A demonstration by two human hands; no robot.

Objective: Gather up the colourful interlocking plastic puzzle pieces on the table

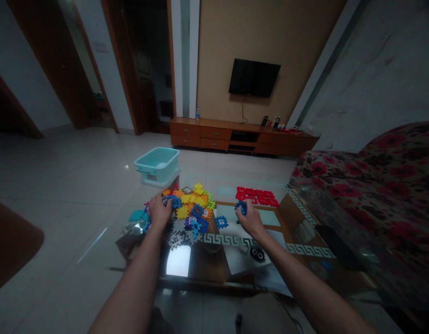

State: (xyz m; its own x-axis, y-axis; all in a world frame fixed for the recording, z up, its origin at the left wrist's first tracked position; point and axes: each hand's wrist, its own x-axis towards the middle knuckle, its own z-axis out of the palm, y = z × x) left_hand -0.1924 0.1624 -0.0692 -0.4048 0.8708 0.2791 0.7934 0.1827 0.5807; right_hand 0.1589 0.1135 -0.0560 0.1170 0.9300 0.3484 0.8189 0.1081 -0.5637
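My left hand (160, 211) is at the left side of a heap of interlocking plastic tiles, its fingers closed around a blue tile (176, 202). Yellow tiles (191, 200), along with orange, teal, purple and grey ones, make up the heap. Over the table to the right, my right hand (249, 219) pinches a dark blue tile (240, 206). A single blue tile (221, 221) lies flat between the heap and my right hand. Behind that hand, red tiles (258, 196) are laid out together in a block. My fingers partly cover both held tiles.
The tiles lie on a glass-topped table (214, 273) with a patterned border. Beyond its far left corner is a turquoise plastic tub (157, 166). A flowered sofa (384, 176) stands at the right. A low wooden cabinet (214, 137) lines the far wall beneath a television (254, 78).
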